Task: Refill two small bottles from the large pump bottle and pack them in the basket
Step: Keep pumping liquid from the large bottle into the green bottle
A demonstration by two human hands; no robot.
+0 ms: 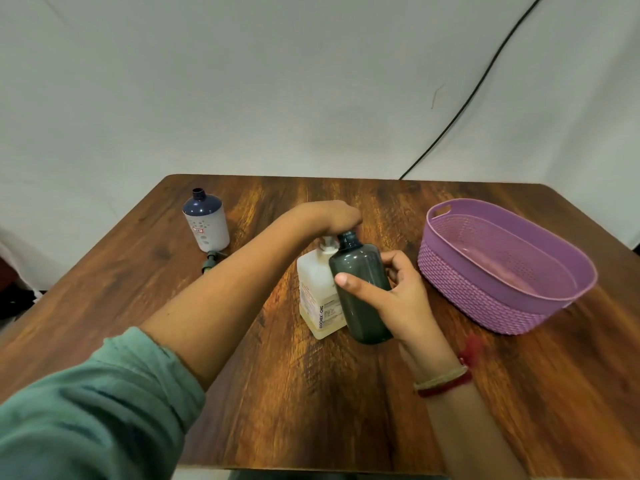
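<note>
My right hand (401,299) grips a dark translucent small bottle (363,292), uncapped, its open neck just under the pump nozzle. Behind it stands the large white pump bottle (317,289) with a printed label. My left hand (332,216) rests on top of the pump head, fingers bent down over it. A second small bottle (206,220), white with a dark blue shoulder and open neck, stands at the far left of the table. Its dark pump cap (212,260) lies on the table just in front of it. The purple woven-look basket (450,271) sits at the right with nothing in it.
A wooden table (277,393) holds everything; its near edge runs along the bottom of the view. A black cable (478,88) hangs down the white wall behind the table's far right side.
</note>
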